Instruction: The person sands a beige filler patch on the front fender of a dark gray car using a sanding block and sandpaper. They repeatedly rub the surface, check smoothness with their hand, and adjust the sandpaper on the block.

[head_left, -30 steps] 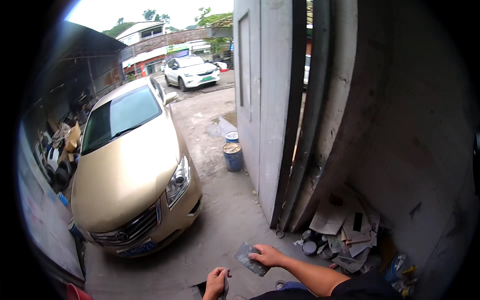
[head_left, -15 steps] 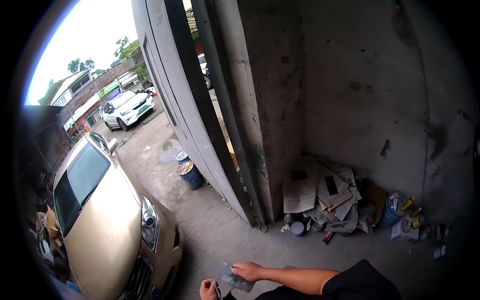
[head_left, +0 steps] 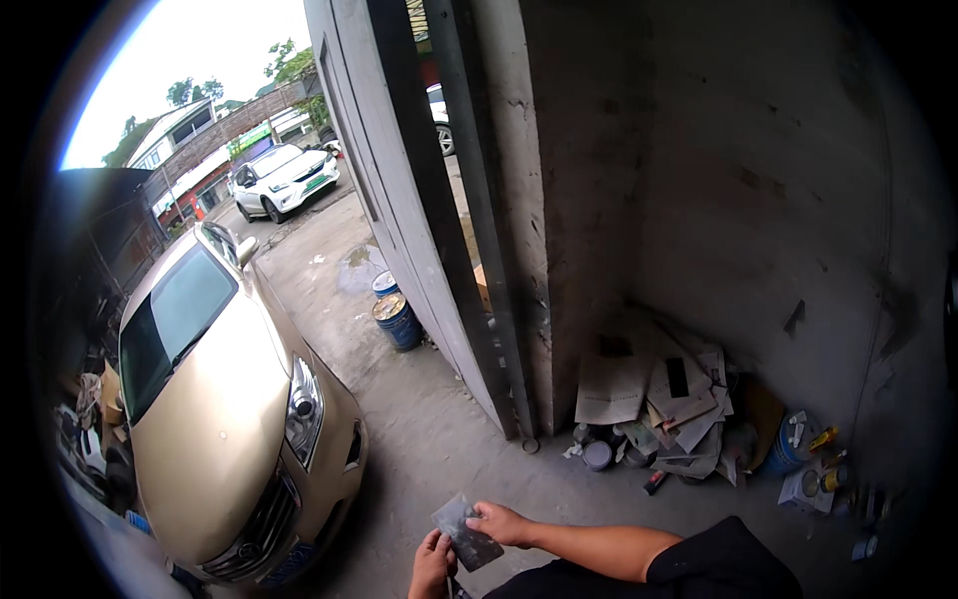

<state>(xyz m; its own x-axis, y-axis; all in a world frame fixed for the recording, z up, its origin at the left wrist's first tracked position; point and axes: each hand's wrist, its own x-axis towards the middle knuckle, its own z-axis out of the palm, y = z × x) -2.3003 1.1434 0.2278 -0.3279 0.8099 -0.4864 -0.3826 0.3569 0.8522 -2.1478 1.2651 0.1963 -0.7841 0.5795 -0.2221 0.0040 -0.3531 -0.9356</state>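
Low in the middle, my right hand (head_left: 502, 523) comes in from the right and grips a flat, smudged grey rectangular plate (head_left: 469, 537) by its upper right edge, thumb on top. My left hand (head_left: 432, 562) is at the plate's left edge, its fingers closed and pinched together. Something thin and dark shows just below those fingers, too small and hidden to name. Both hands are held in front of my dark clothing, over the concrete floor.
To the left stands a gold car (head_left: 215, 419). Blue drums (head_left: 397, 321) stand by the tall sliding door (head_left: 399, 220). Papers and cardboard (head_left: 664, 399) lie against the wall, with cans (head_left: 597, 456) and a blue bucket (head_left: 786, 444) nearby. A white car (head_left: 284, 180) is outside.
My left hand has risen and come in against the plate's left edge. The plate has turned a little and sits higher. The whole view has shifted slightly.
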